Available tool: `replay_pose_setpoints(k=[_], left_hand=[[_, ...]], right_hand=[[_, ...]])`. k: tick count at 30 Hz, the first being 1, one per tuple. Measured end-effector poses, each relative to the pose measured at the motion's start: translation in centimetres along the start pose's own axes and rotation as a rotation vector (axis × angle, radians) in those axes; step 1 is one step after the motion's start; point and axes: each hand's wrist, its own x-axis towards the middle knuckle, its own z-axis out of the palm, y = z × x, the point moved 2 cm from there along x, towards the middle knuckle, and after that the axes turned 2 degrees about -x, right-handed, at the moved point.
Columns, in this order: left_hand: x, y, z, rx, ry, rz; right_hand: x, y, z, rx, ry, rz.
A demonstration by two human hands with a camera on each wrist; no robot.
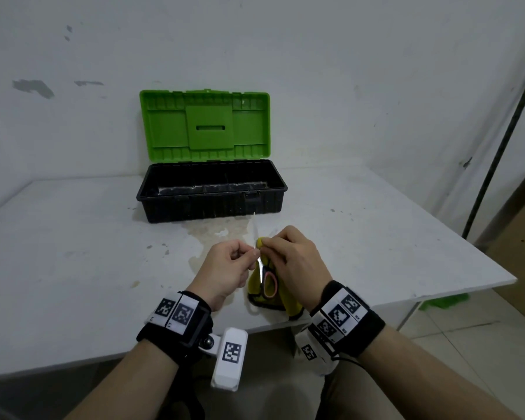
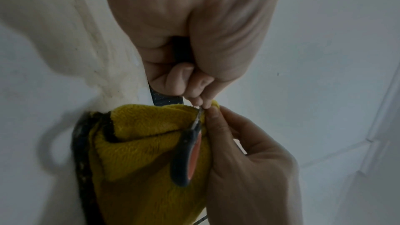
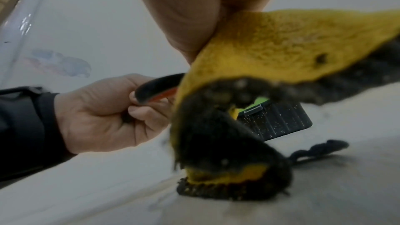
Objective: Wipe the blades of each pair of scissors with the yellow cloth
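— Head view first, from the left: what do we have?

— We see the white counter (image 1: 73, 253) with stains near its middle, and at its far side a toolbox (image 1: 211, 192) with a black base and its green lid (image 1: 205, 125) standing open against the wall.

— And nearer to us?

— Our left hand (image 1: 228, 268) has its fingers curled, with thumb and fingertips pinching the scissors (image 1: 262, 277) at the blades. 1 blade tip points away from us toward the toolbox.

— Where is the handle?

— It hangs toward us between our 2 hands: a dark loop with an orange inner edge, lying against the yellow cloth (image 1: 273, 301).

— And on the right?

— Our right hand (image 1: 294, 262) is curled round the top of the yellow cloth, pinching it against the blade just beside the left fingertips. The cloth drapes down, and its lower dark-trimmed edge rests on the counter near the front edge.

— Does the left wrist view agree?

— Yes. There the left hand (image 2: 194, 44) nips the thin metal, the right hand (image 2: 249, 160) presses in from below, and the scissors (image 2: 186, 156) lie on the yellow cloth (image 2: 138, 143).

— The right wrist view?

— It is blurred, but the yellow cloth (image 3: 270, 45) falls from the right hand (image 3: 190, 14) to the counter.
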Motion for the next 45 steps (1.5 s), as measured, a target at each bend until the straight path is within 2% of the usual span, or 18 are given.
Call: replay_pose_setpoints(k=[4,8,10,13,16,20,22,27,31,35,37,41,45], left_hand=[[-0.3,-0.2,0.0,0.007,-0.030,0.015],[-0.4,-0.5,-0.1,0.033,-0.036,0.006],[-0.5,-0.5,0.0,0.043,-0.033,-0.002],[-0.3,-0.1,-0.1,0.046,-0.023,-0.001],[-0.2,0.2,-0.1,0.081,-0.038,0.034],[-0.3,0.3,0.0,0.123,-0.057,0.072],[-0.4,0.3,-0.1,0.117,-0.060,0.085],[-0.8,0.0,-0.3,0.204,-0.044,0.100],[-0.6,-0.2,-0.5,0.256,-0.017,0.111],[-0.5,0.1,-0.1,0.378,-0.013,0.202],[-0.7,0.2,0.2,0.426,-0.009,0.253],[-0.9,0.3,-0.1,0.488,-0.004,0.311],[-1.1,0.1,-0.6,0.548,0.007,0.340]], right_hand=[[0.2,0.4,-0.4,-0.040,-0.032,0.014],[2.2,3.2,-1.7,0.012,-0.002,0.230],[2.7,3.6,-2.6,0.026,0.039,0.272],[1.7,1.8,-3.2,0.056,0.048,0.153],[-0.1,-0.2,-2.0,0.014,-0.059,0.017],[-0.1,0.1,-1.3,-0.015,-0.062,0.008],[0.3,0.6,-1.5,-0.021,-0.048,0.033],[2.6,3.7,-3.1,-0.041,-0.003,0.283],[2.0,2.1,-4.4,0.035,0.014,0.253],[0.1,-1.0,-2.9,-0.036,-0.112,0.117],[-0.1,-1.1,-2.2,-0.044,-0.125,0.110],[0.6,0.6,-2.1,-0.056,-0.102,0.175],[2.0,3.9,-2.8,-0.075,-0.071,0.336]])
